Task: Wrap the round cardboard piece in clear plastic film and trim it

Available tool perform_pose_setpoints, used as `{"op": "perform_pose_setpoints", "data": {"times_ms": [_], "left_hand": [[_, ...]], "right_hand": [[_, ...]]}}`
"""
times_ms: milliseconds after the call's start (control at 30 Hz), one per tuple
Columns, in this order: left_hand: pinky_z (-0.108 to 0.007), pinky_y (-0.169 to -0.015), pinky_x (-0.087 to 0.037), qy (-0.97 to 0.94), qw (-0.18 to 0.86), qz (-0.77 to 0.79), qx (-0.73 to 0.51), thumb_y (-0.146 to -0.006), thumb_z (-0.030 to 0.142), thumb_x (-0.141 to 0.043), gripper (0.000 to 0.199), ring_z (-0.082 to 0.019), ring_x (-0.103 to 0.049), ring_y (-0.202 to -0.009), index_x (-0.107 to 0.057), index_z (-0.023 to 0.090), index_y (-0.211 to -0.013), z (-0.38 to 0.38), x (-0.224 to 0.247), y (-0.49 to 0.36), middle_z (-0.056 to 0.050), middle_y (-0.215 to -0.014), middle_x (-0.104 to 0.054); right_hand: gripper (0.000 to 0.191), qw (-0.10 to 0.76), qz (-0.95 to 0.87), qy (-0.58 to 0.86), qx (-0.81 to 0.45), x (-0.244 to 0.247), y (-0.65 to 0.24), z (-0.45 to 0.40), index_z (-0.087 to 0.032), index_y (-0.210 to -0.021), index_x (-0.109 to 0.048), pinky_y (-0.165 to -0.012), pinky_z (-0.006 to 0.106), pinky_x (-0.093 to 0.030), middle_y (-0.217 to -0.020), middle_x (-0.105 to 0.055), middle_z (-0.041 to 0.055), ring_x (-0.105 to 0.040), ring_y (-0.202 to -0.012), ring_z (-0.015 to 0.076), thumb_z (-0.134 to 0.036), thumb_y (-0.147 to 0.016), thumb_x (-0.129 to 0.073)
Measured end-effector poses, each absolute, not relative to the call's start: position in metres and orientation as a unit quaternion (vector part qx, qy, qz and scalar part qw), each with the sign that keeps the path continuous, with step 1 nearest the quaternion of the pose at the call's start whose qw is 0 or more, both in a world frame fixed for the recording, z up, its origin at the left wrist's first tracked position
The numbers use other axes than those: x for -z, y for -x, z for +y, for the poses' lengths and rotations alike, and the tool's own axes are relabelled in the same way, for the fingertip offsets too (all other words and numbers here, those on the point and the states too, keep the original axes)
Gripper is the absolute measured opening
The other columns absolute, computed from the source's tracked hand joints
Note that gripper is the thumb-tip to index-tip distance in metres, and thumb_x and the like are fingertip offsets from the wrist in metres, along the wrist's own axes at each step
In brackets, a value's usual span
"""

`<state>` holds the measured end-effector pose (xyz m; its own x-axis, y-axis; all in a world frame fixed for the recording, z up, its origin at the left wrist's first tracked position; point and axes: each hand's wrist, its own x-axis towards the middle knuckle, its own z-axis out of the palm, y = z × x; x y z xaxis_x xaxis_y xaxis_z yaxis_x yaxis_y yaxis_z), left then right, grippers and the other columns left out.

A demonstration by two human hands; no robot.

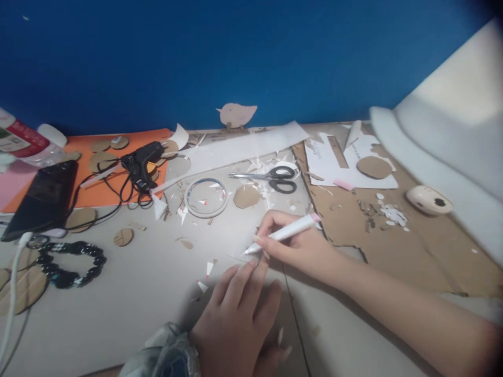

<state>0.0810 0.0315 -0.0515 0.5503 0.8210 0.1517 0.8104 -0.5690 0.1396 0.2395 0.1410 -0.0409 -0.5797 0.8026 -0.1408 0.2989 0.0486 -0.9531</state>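
Right hand (302, 246): fingers pinch a white marker (288, 229) with a pink end, tip angled down to the bench (137, 314) by the other hand's fingertips. Left hand (231, 319): fingers slightly spread, palm down, fingertips at a small pale scrap (244, 257) under the marker tip; contact between tip and scrap cannot be confirmed. Just beyond the hands: a cardboard disc (246, 197), scissors (275, 180) with blades pointing left, and a tape ring (206, 215) lying flat among paper clippings. Farther left: a beaded bracelet (94, 272), a phone (43, 196) and a black glue gun (143, 159) on orange paper (94, 196). At the wall: a bird cutout (238, 115), upright. Right side: brown cardboard (393, 262) under a white sheet (328, 170)
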Motion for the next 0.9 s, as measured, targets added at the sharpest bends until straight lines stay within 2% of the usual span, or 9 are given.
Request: {"op": "perform_pose_setpoints", "data": {"times_ms": [400, 667, 767, 900], "left_hand": [[-0.038, -0.098, -0.016, -0.884, 0.025, 0.456, -0.099, -0.071, 0.064, -0.052, 0.066, -0.028, -0.038, -0.114, -0.051, 0.021, -0.122, 0.032, 0.054, -0.081, -0.012, -0.131, -0.048], [-0.039, -0.095, -0.024, -0.879, 0.026, 0.468, -0.084, -0.072, 0.064, -0.051, 0.064, -0.028, -0.04, -0.114, -0.051, 0.022, -0.121, 0.031, 0.052, -0.082, -0.011, -0.132, -0.047], [-0.039, -0.095, -0.025, -0.881, 0.033, 0.465, -0.081, -0.072, 0.062, -0.053, 0.063, -0.028, -0.04, -0.114, -0.051, 0.022, -0.121, 0.032, 0.049, -0.082, -0.011, -0.134, -0.046], [-0.039, -0.096, -0.027, -0.884, 0.038, 0.458, -0.088, -0.072, 0.063, -0.053, 0.064, -0.028, -0.04, -0.116, -0.051, 0.021, -0.12, 0.032, 0.05, -0.081, -0.011, -0.139, -0.041]], "right_hand": [[0.017, 0.2, -0.698, 0.406, -0.555, 0.04, -0.238, 0.141, -0.02, -0.077, -0.054, -0.056, 0.022, -0.041, -0.069, -0.061, -0.0037, -0.055, -0.063, 0.0106, -0.035, -0.08, -0.062], [0.016, 0.21, -0.678, 0.399, -0.58, 0.039, -0.236, 0.142, -0.019, -0.078, -0.055, -0.057, 0.023, -0.042, -0.068, -0.061, -0.0027, -0.058, -0.063, 0.0117, -0.033, -0.08, -0.063], [0.016, 0.238, -0.679, 0.391, -0.573, 0.039, -0.236, 0.144, -0.02, -0.08, -0.056, -0.058, 0.024, -0.043, -0.071, -0.062, -0.0015, -0.059, -0.065, 0.0126, -0.034, -0.081, -0.062], [0.015, 0.329, -0.681, 0.393, -0.523, 0.029, -0.24, 0.144, -0.023, -0.092, -0.06, -0.062, 0.027, -0.046, -0.087, -0.065, 0.0026, -0.06, -0.074, 0.0149, -0.035, -0.086, -0.054]]}}
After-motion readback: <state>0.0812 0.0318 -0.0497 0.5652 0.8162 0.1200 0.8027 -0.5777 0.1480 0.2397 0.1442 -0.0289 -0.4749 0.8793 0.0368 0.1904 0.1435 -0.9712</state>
